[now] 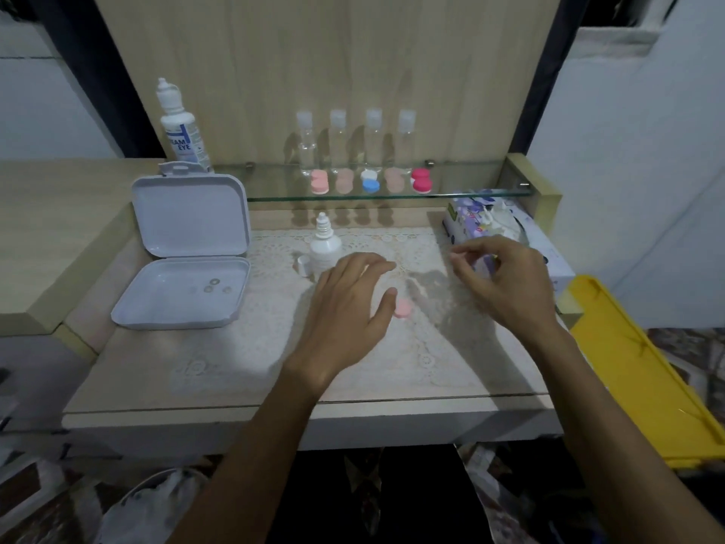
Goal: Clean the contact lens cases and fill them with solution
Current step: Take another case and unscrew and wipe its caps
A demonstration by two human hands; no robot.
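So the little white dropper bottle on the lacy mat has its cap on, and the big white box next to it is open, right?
Not quite. The head view shows the small dropper bottle with its cap off: the bare nozzle sticks up, and the white cap lies on the lace mat just to its left. The white box is open, as you said.

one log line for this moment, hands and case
left hand: open, over pink lens case | right hand: fingers curled, grip unclear, by tissue pack | dropper bottle: uncapped
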